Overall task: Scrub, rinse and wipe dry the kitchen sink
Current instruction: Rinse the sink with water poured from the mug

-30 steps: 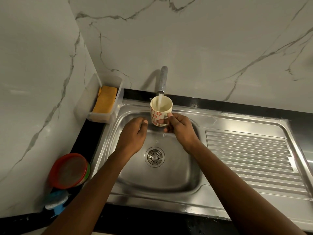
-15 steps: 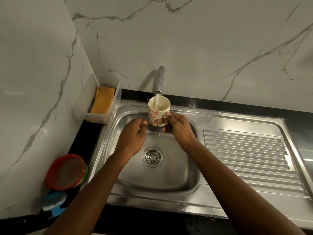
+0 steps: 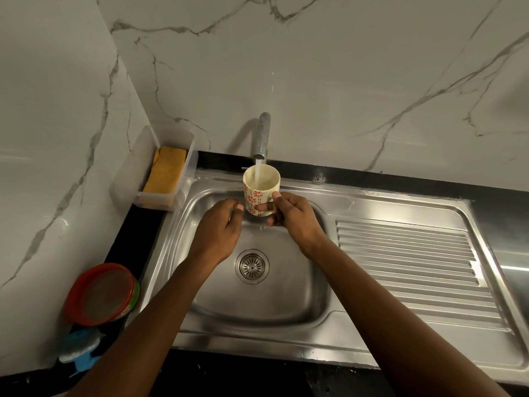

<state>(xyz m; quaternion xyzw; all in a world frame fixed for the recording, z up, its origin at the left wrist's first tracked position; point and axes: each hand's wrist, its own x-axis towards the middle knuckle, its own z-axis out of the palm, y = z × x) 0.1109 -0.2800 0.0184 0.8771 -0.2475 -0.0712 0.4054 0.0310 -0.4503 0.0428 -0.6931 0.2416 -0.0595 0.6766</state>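
A stainless steel sink [image 3: 217, 308] with a round drain [image 3: 252, 266] fills the middle of the view. Water runs from the tap [image 3: 262, 136] into a cream mug [image 3: 259, 193] with red flowers, held upright under the spout. My right hand [image 3: 294, 217] grips the mug by its handle. My left hand [image 3: 219, 230] hovers over the basin just left of the mug, fingers loosely curled, holding nothing; whether its fingertips touch the mug I cannot tell.
A ribbed draining board [image 3: 409, 265] lies to the right. A clear tray [image 3: 183, 179] holding a yellow sponge [image 3: 166, 173] stands at the back left. A red-lidded tub [image 3: 101, 293] and a blue scrubber [image 3: 80, 349] sit on the black counter at the left.
None in the hands or the mug; water keeps running into the mug. Only the camera view has shifted slightly.
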